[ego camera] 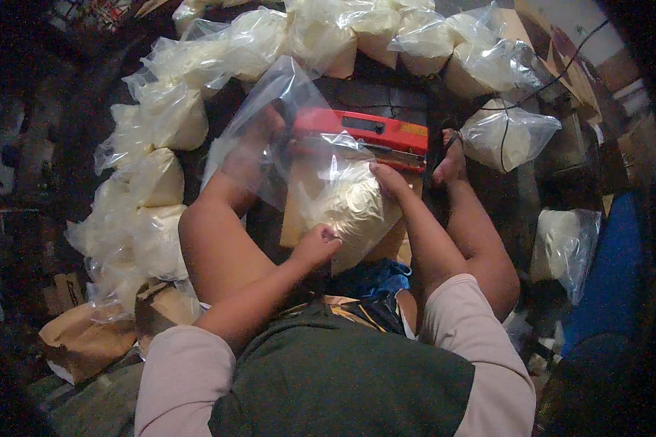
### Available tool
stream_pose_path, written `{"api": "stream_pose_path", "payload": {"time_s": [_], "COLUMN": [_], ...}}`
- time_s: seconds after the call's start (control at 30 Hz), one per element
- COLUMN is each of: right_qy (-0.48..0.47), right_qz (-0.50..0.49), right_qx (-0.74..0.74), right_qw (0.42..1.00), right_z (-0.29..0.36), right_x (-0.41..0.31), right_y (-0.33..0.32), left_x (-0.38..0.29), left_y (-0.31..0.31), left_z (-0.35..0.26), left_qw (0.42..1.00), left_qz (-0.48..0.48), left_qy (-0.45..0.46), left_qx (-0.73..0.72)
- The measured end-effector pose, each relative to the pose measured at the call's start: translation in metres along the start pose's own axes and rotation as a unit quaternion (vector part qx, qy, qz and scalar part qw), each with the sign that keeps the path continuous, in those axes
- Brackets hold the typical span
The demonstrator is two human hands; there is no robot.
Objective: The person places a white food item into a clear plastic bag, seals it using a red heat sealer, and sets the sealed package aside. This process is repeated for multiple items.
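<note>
A clear plastic bag of pale yellow powder [355, 205] leans between my legs, its upper end against a red impulse sealer [361, 128]. My right hand [392, 180] grips the bag's upper right side, close to the sealer's front edge. At the bag's lower left is my left hand [318, 244], fingers curled; whether it pinches the plastic is unclear. Beneath the bag lies a piece of cardboard [292, 218]. Another clear plastic sheet or bag [284, 98], seemingly without powder, drapes over my left shin and foot.
Several filled powder bags [169, 117] curve around my left side and beyond the sealer. One bag [505, 134] sits past my right foot, another [563, 246] beside my right knee. A black cable [571, 60] crosses the upper right. Brown paper sacks [87, 338] lie at lower left.
</note>
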State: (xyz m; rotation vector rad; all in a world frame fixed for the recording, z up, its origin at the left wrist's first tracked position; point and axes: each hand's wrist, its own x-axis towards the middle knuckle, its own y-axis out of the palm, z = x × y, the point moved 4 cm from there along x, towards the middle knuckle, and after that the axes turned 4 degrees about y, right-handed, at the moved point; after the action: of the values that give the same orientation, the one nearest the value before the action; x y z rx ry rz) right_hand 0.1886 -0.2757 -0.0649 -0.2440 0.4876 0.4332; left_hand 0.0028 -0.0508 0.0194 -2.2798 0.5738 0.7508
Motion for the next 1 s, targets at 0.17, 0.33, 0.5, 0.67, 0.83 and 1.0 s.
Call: {"api": "stream_pose_path", "payload": {"time_s": [0.17, 0.33, 0.5, 0.67, 0.83, 1.0], "right_qy": [-0.013, 0.150, 0.118, 0.158, 0.084, 0.008], "right_qz": [0.000, -0.001, -0.039, 0.060, 0.128, 0.189], "right_qx": [-0.293, 0.029, 0.085, 0.131, 0.093, 0.081], "right_qw": [0.956, 0.988, 0.989, 0.977, 0.984, 0.979], "right_z": [-0.089, -0.058, -0.064, -0.045, -0.056, -0.077], "right_x": [-0.018, -0.061, -0.093, -0.095, -0.106, -0.084], "right_y": [-0.086, -0.024, -0.050, -0.021, -0.031, -0.038], "left_x": [0.026, 0.054, 0.040, 0.031, 0.052, 0.101], "left_y": [-0.024, -0.038, -0.020, -0.030, -0.002, 0.033], "left_z": [-0.002, 0.071, 0.020, 0.049, 0.058, 0.135], "left_qw": [0.979, 0.969, 0.966, 0.975, 0.967, 0.971], "left_qz": [0.195, 0.171, 0.169, 0.195, 0.254, 0.217], "left_qy": [-0.032, 0.025, -0.037, -0.031, 0.020, 0.072], "left_qx": [0.042, -0.178, -0.192, -0.100, 0.004, 0.071]}}
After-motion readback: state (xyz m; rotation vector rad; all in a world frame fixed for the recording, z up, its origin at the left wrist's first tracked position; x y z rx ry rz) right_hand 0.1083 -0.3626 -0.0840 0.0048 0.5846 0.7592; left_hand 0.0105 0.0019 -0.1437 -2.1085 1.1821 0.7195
